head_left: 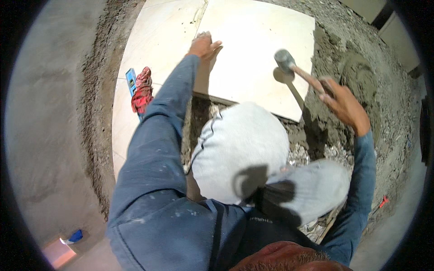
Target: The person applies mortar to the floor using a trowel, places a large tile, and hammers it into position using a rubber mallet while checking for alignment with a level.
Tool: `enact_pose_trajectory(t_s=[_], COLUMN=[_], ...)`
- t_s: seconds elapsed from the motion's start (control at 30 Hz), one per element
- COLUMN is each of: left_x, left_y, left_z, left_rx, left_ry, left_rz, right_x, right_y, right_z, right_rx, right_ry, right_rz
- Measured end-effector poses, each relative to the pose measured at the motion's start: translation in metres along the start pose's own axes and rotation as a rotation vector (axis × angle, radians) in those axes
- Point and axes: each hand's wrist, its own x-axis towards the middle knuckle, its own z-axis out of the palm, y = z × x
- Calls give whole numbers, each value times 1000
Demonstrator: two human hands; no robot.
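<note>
Bending over wet mortar (361, 74), you are gripping a mallet (302, 74) by its wooden handle in your right hand (346, 106); its grey head is hovering just above a large pale tile (253, 49) and casting a shadow there. Your left hand (203, 46) is resting open, grasping nothing, at the seam where that tile is meeting the pale tiles (158, 38) on its left. The large tile is lying ahead of your grey-trousered knees (244, 144), with mortar spreading along its right side. Beside your left sleeve (158, 131), a crumpled red cloth (143, 92) is lying against a blue level (130, 81).
</note>
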Motion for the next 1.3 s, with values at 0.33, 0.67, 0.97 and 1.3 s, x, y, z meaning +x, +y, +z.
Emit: enact_pose_trajectory(t_s=[0.33,0.67,0.97,1.3], left_x=[157,153,156,158], left_y=[-16,-25,-31,-41], left_z=[28,28,40,50], left_rx=[-99,-67,-32,-18], left_ry=[353,404,502,467], left_rz=[-148,-211,-182,-179], right_x=[53,233,265,100], right_y=[-29,-89,-109,-102], right_z=[-19,73,85,56], right_rx=[42,82,412,323], right_ry=[-221,514,439,234], right_rz=[445,-25,197,415])
